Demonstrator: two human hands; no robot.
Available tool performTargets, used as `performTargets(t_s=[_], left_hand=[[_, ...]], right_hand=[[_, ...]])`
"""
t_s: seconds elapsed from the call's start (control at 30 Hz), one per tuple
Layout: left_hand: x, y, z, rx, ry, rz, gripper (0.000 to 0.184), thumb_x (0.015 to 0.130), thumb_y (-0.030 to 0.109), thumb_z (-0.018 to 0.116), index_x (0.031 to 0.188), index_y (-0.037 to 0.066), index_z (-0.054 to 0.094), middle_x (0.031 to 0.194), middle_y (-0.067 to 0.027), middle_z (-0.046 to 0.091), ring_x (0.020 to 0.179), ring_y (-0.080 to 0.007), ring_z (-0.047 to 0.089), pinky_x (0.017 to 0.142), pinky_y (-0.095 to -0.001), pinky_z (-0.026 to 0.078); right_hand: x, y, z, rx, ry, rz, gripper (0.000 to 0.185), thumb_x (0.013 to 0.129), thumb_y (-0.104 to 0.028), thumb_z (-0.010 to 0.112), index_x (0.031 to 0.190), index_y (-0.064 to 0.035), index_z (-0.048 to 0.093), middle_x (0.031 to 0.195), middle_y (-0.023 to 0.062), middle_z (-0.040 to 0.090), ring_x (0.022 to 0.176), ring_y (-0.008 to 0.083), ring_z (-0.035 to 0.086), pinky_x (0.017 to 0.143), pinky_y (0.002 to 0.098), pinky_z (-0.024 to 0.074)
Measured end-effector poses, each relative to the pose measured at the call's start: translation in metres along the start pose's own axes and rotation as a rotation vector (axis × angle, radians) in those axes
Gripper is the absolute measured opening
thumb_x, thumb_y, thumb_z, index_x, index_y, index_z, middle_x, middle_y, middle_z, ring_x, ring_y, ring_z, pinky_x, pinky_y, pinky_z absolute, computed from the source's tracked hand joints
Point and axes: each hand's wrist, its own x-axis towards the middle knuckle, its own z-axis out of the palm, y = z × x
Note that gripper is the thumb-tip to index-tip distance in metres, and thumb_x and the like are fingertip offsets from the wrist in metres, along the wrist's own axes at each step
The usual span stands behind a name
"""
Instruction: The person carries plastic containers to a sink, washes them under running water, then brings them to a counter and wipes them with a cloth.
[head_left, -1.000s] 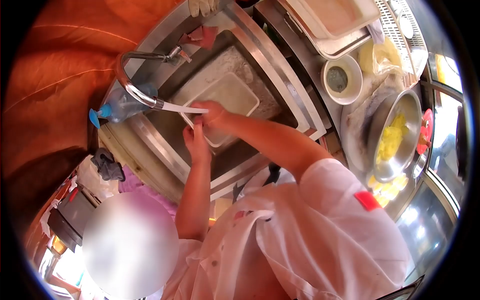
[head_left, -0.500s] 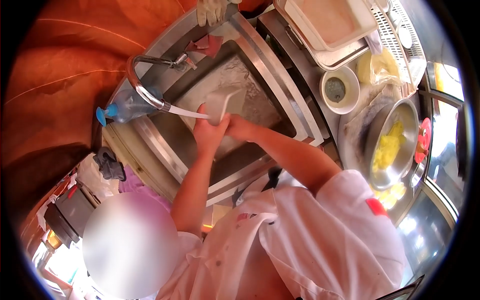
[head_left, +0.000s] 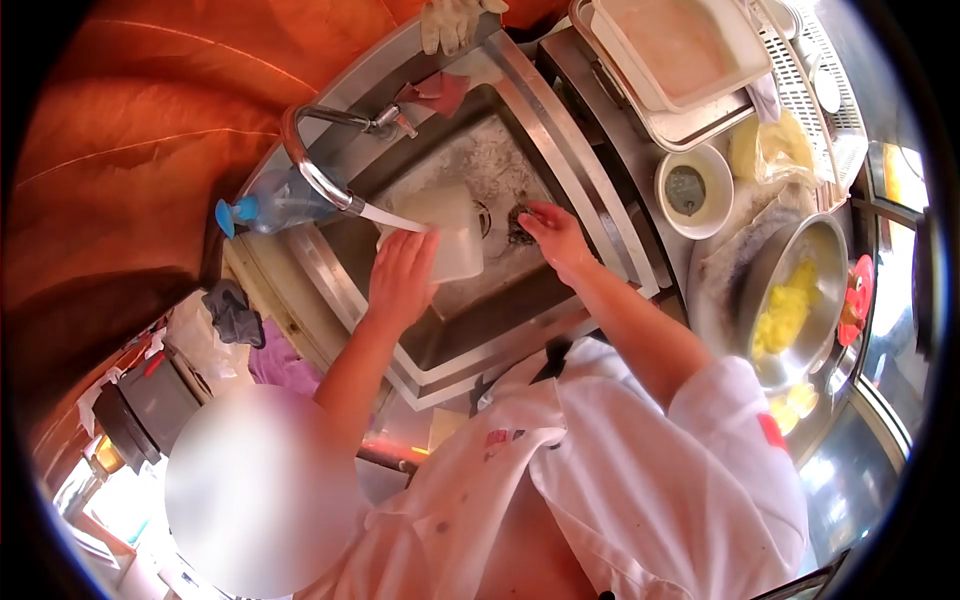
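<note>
Gripping a translucent rectangular tub (head_left: 456,240) by its left side with the left hand (head_left: 403,272), inside the sink basin (head_left: 450,335), near the running faucet (head_left: 318,183). Apparently running lengthwise away from the body, slightly leftward; cannot tell the direction of its opening. Pinching a dark scourer (head_left: 519,227) in the right hand (head_left: 557,240), right of the tub.

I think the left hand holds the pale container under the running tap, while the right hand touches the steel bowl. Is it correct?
Not quite. The right hand is over the sink, its fingers at a dark clump, not at the steel bowl, as the head view shows. The left hand does hold the pale container under the running tap.
</note>
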Motion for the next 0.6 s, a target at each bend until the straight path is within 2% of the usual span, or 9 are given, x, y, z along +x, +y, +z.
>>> performTargets(t_s=[0.07, 0.17, 0.27, 0.37, 0.47, 0.53, 0.6], left_hand=[[0.019, -0.003, 0.0, 0.012, 0.003, 0.022, 0.069, 0.063, 0.006, 0.081, 0.127, 0.005, 0.058, 0.134, -0.0147, 0.058, 0.128, -0.0349, 0.055, 0.112, -0.0497, 0.04], [0.031, -0.031, 0.042, 0.031, 0.09, 0.108, 0.051, 0.063, 0.005, 0.079, 0.111, 0.007, 0.063, 0.131, -0.0143, 0.058, 0.127, -0.0344, 0.055, 0.111, -0.0517, 0.04], [0.031, -0.039, 0.05, 0.042, 0.153, 0.05, 0.034, 0.067, 0.008, 0.079, 0.097, 0.009, 0.063, 0.129, -0.0134, 0.058, 0.125, -0.038, 0.054, 0.109, -0.0538, 0.04], [0.025, -0.029, 0.073, 0.036, 0.486, -0.224, 0.027, 0.072, 0.014, 0.082, 0.092, 0.009, 0.064, 0.13, -0.0161, 0.055, 0.126, -0.0411, 0.05, 0.105, -0.0559, 0.038], [0.027, -0.011, 0.08, 0.047, 0.645, -0.441, 0.031, 0.076, 0.022, 0.085, 0.095, 0.008, 0.065, 0.133, -0.0202, 0.051, 0.128, -0.0429, 0.045, 0.102, -0.0561, 0.037], [0.027, -0.003, 0.082, 0.017, 0.654, -0.521, 0.033, 0.075, 0.02, 0.086, 0.098, 0.008, 0.066, 0.134, -0.0225, 0.05, 0.13, -0.0436, 0.043, 0.103, -0.055, 0.038], [0.026, -0.003, 0.084, -0.037, 0.646, -0.557, 0.035, 0.075, 0.017, 0.086, 0.102, 0.006, 0.066, 0.135, -0.0235, 0.049, 0.131, -0.0441, 0.042, 0.105, -0.0535, 0.039]], right_hand=[[-0.006, -0.02, 0.013, -0.026, -0.047, -0.034, 0.042, 0.094, -0.022, 0.074, 0.129, -0.0003, 0.065, 0.106, 0.0065, 0.071, 0.093, 0.0136, 0.063, 0.084, 0.0268, 0.0504], [-0.002, -0.034, 0.031, -0.126, -0.115, -0.082, 0.037, 0.096, -0.023, 0.072, 0.128, -0.0043, 0.067, 0.106, 0.0056, 0.07, 0.092, 0.0131, 0.062, 0.083, 0.027, 0.0504], [0.008, -0.037, 0.039, -0.151, -0.148, -0.178, 0.034, 0.097, -0.023, 0.071, 0.127, -0.0073, 0.068, 0.104, 0.0062, 0.07, 0.092, 0.0137, 0.061, 0.081, 0.0287, 0.0509], [0.014, -0.032, 0.045, -0.255, -0.151, -0.33, 0.029, 0.096, -0.021, 0.07, 0.122, -0.0079, 0.07, 0.101, 0.0083, 0.069, 0.094, 0.0179, 0.062, 0.08, 0.0314, 0.0516], [0.01, -0.034, 0.051, -0.437, -0.173, -0.614, 0.023, 0.093, -0.017, 0.071, 0.113, -0.0076, 0.072, 0.1, 0.0101, 0.067, 0.098, 0.0256, 0.062, 0.085, 0.0358, 0.0511], [0.004, -0.037, 0.057, -0.636, -0.176, -0.882, 0.019, 0.089, -0.014, 0.073, 0.108, -0.0079, 0.073, 0.1, 0.0108, 0.066, 0.101, 0.0309, 0.061, 0.09, 0.0387, 0.0502], [-0.005, -0.046, 0.064, -0.771, -0.215, -1.02, 0.019, 0.085, -0.012, 0.074, 0.104, -0.0079, 0.073, 0.1, 0.0107, 0.066, 0.103, 0.0325, 0.059, 0.094, 0.0412, 0.0486]])
